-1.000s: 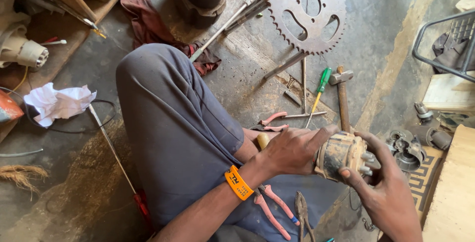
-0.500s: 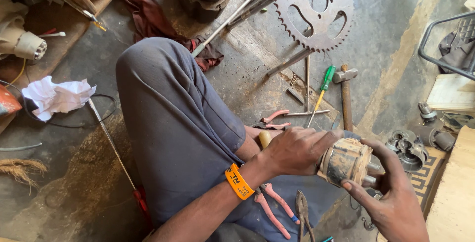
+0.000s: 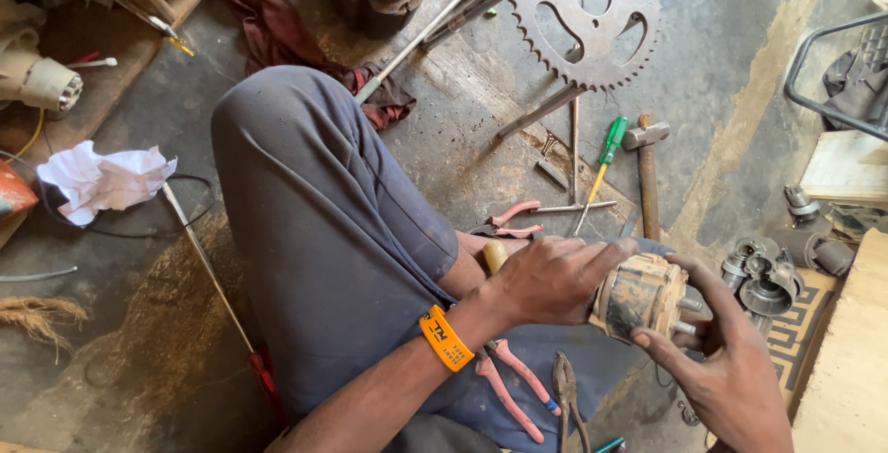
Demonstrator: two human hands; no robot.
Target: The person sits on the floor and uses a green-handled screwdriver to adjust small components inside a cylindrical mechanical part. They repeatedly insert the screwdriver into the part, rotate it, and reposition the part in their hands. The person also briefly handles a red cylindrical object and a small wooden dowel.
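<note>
Left hand point(image 3: 555, 277) clamps around a grimy tan cylindrical motor core point(image 3: 640, 296), held above the lap. Right hand point(image 3: 731, 360) cups its far end, fingers apparently steadying the protruding shaft. Pink-handled pliers point(image 3: 513, 384) lie on the thigh, within reach.

The person wears loose trousers of plain dark blue-grey cloth point(image 3: 324, 231), which fill the middle of the view from about ten o'clock down to six o'clock; the fabric shows soft folds and creases and a dusty, worn surface. On the left forearm, just above the wrist, sits a bright orange band of rubber or plastic point(image 3: 445, 337) with dark lettering along it, lying near the centre toward six o'clock. Both forearms are bare, with no sleeves in sight. The left hand point(image 3: 555, 277) and the right hand point(image 3: 731, 370), at about four o'clock, wear no gloves or rings that can be made out.
</note>
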